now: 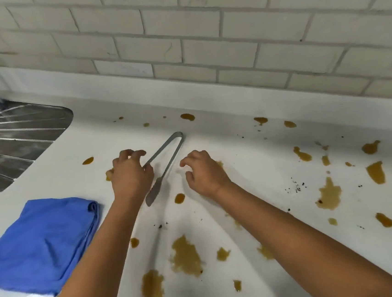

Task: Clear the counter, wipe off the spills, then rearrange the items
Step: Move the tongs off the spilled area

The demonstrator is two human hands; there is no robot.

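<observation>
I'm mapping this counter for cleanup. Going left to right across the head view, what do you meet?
Sink drainboard → blue cloth → left hand → metal tongs → right hand → large brown spill.

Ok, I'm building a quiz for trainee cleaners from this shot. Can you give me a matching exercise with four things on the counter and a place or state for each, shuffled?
Things:
1. tongs
2. blue cloth
3. sink
4. brown spills

Places or states:
A. scattered over the white counter
B. folded at the near left edge
C. set into the counter at far left
D. lying between the left hand and right hand

Pairs: 1-D, 2-B, 3-C, 4-A
</observation>
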